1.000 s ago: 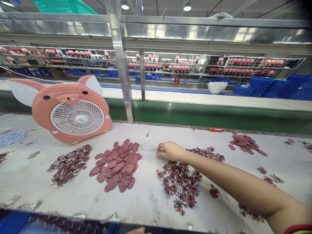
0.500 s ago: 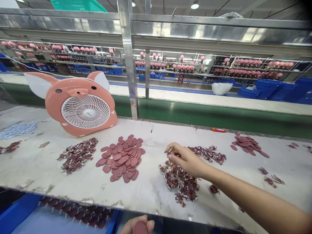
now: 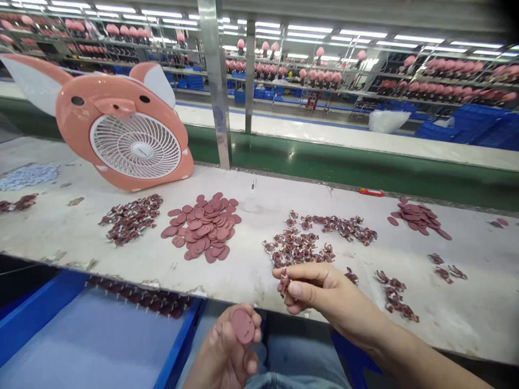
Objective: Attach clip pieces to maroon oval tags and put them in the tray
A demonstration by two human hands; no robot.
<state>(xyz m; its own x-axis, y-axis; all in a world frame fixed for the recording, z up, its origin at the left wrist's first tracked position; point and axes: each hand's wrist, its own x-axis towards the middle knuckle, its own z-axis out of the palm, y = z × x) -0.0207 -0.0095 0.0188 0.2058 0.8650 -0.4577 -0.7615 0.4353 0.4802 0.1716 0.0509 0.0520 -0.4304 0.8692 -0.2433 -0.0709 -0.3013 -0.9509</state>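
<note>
My left hand [image 3: 229, 351] is low at the bottom edge, below the bench front, fingers closed on a dark red oval disc [image 3: 242, 326] held face up. My right hand [image 3: 316, 292] hovers just right of it at the bench's near edge, thumb and fingers pinched on a small dark red and white clip piece [image 3: 284, 282]. Right behind that hand lies a loose pile of the same small pieces [image 3: 298, 246]. A heap of oval discs [image 3: 205, 227] lies further left on the bench.
A pink pig-shaped fan [image 3: 121, 129] stands at the back left. More small-piece piles [image 3: 132, 219] and another disc heap [image 3: 417, 216] lie on the white bench [image 3: 251, 270]. A blue tray [image 3: 93, 340] with finished pieces sits below the front edge. A metal post [image 3: 217, 86] rises behind.
My right hand pulled back from the pile to the bench's near edge with a small piece pinched in it. My left hand rose into view with the disc. The camera tilted down.
</note>
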